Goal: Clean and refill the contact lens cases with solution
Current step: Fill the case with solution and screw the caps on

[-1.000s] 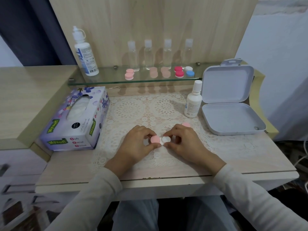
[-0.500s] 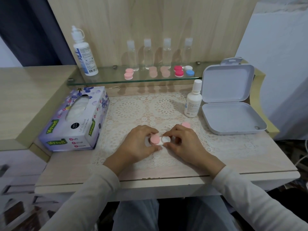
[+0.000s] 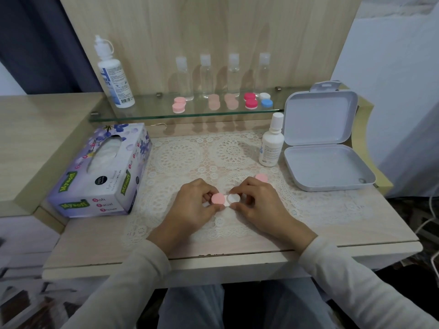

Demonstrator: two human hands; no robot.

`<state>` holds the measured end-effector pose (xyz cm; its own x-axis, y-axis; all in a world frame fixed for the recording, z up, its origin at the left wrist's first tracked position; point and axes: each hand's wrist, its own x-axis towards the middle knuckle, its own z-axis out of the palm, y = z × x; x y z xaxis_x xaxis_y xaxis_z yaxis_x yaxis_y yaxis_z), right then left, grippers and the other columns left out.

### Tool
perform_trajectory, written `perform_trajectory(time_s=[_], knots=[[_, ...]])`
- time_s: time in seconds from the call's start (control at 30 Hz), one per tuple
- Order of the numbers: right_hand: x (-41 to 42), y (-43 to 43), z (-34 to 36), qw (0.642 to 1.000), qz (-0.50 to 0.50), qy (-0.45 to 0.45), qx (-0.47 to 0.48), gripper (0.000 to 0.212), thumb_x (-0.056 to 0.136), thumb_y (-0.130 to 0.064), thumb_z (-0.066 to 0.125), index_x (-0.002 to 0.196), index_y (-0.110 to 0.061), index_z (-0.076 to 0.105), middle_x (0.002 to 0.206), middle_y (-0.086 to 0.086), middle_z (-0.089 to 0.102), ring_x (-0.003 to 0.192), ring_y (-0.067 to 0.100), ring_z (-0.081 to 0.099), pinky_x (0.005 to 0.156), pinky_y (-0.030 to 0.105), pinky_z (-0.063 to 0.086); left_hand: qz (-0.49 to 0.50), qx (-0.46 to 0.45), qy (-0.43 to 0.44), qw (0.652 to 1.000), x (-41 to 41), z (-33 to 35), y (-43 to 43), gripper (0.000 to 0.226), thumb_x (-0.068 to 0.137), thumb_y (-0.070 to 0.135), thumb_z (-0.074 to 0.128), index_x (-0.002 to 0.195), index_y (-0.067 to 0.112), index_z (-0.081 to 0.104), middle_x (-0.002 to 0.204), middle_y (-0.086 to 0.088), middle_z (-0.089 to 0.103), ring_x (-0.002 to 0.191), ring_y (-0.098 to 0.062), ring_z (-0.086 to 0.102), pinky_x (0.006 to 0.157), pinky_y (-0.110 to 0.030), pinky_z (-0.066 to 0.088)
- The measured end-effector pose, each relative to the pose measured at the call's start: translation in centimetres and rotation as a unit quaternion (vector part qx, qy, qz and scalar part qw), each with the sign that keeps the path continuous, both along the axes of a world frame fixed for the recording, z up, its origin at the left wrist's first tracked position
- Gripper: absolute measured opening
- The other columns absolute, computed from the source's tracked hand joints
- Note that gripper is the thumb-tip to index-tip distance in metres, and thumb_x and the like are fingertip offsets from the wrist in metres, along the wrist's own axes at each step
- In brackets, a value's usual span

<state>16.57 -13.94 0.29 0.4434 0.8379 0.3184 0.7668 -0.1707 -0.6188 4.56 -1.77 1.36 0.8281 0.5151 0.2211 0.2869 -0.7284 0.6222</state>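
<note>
Fingers [image 3: 242,187] hide the lens case [image 3: 234,198] base; small bottle [image 3: 271,148] print is illegible.

The tissue box [image 3: 102,172], on the tabletop left of the left grip [image 3: 192,203], bears "Mysoft" on green banners: one on its near end and two on its upper edges. The near end also reads "Soft Facial Tissue", each initial in red. A black round mark on its top holds print too small to read. Far beyond the left grip, the large bottle [image 3: 116,77] on the glass shelf [image 3: 152,115] shows blue capitals, partly turned away, and a barcode. Beyond the right grip [image 3: 259,200], the small bottle [image 3: 272,146] has unreadable fine print.
</note>
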Motion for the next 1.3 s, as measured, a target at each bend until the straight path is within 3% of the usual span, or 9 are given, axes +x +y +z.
perform_trajectory(time_s=[0.27,0.37,0.53,0.7,0.83,0.93,1.07,1.17,1.3], knots=[[0.6,-0.2,1.6,0.999,-0.007,0.008,-0.040,0.022,0.075,-0.016,0.072,0.096,-0.012,0.072,0.090,0.001,0.065,0.070,0.010,0.054,0.065,0.019,0.041,0.006,-0.030,-0.058,0.998,-0.3,-0.6,-0.4,0.028,0.066,0.018,0.081,0.090,0.012,0.070,0.083,0.004,0.059,0.071,-0.002,0.051,0.068,-0.007,0.040],[1.8,-0.2,2.7,0.997,-0.066,-0.027,-0.015,0.014,0.078,-0.008,0.065,0.089,-0.008,0.072,0.090,0.005,0.069,0.064,0.009,0.053,0.063,0.017,0.040,-0.003,-0.050,-0.057,0.997,-0.4,-0.6,-0.2,0.043,0.063,0.019,0.082,0.103,0.012,0.067,0.085,0.008,0.056,0.075,-0.002,0.052,0.072,-0.007,0.041],[3.6,-0.3,2.8,0.972,-0.123,-0.127,-0.155,0.036,0.086,-0.013,0.056,0.121,-0.018,0.059,0.118,0.006,0.053,0.102,0.027,0.054,0.075,0.035,0.045,-0.030,-0.067,-0.041,0.996,-0.6,-0.6,0.5,0.049,0.066,0.016,0.080,0.112,0.014,0.064,0.090,0.008,0.058,0.078,-0.003,0.054,0.076,-0.009,0.042],[4.0,-0.1,2.1,0.977,-0.089,-0.122,-0.153,0.030,0.087,-0.003,0.050,0.111,-0.009,0.066,0.099,0.014,0.056,0.089,0.031,0.056,0.076,0.034,0.046,-0.042,-0.063,-0.051,0.996,-0.5,-0.9,0.5,0.037,0.071,0.013,0.077,0.106,0.015,0.068,0.091,0.009,0.060,0.078,-0.005,0.055,0.073,-0.008,0.040],[3.0,-0.1,3.0,0.989,-0.034,-0.082,-0.115,0.026,0.086,-0.004,0.055,0.110,-0.006,0.066,0.101,0.012,0.059,0.079,0.016,0.049,0.074,0.021,0.036,-0.043,-0.056,-0.065,0.995,-0.5,-1.2,0.4,0.033,0.072,0.014,0.076,0.104,0.015,0.069,0.088,0.012,0.059,0.081,-0.002,0.053,0.072,-0.007,0.039],[1.6,0.0,3.5,0.991,0.051,-0.047,-0.112,0.028,0.083,-0.001,0.058,0.108,-0.009,0.067,0.100,0.006,0.058,0.073,0.007,0.046,0.070,0.018,0.040,-0.044,-0.053,-0.070,0.995,-0.5,-1.3,0.4,0.032,0.073,0.015,0.076,0.103,0.016,0.069,0.088,0.011,0.058,0.084,0.002,0.052,0.072,-0.006,0.038],[1.0,0.2,3.1,0.984,0.090,-0.074,-0.132,0.029,0.083,-0.004,0.059,0.108,-0.015,0.068,0.096,0.001,0.057,0.073,0.003,0.045,0.065,0.006,0.034,-0.048,-0.053,-0.075,0.995,-0.6,-1.4,0.3,0.029,0.074,0.016,0.075,0.102,0.017,0.069,0.090,0.007,0.060,0.083,0.000,0.052,0.074,-0.007,0.038],[1.0,0.5,2.9,0.981,0.092,-0.095,-0.139,0.027,0.082,-0.003,0.060,0.104,-0.014,0.070,0.086,0.005,0.060,0.070,0.011,0.048,0.058,0.008,0.031,-0.051,-0.045,-0.081,0.994,-0.6,-1.4,0.3,0.028,0.074,0.015,0.074,0.102,0.016,0.070,0.091,0.003,0.061,0.086,-0.003,0.052,0.074,-0.007,0.039],[0.7,0.8,3.4,0.981,0.094,-0.102,-0.135,0.025,0.076,-0.002,0.062,0.096,-0.013,0.073,0.073,0.003,0.055,0.060,0.007,0.040,0.053,0.010,0.030,-0.052,-0.039,-0.079,0.995,-0.7,-1.4,0.3,0.027,0.074,0.015,0.074,0.101,0.016,0.070,0.092,0.002,0.062,0.083,-0.006,0.054,0.075,-0.008,0.039]])
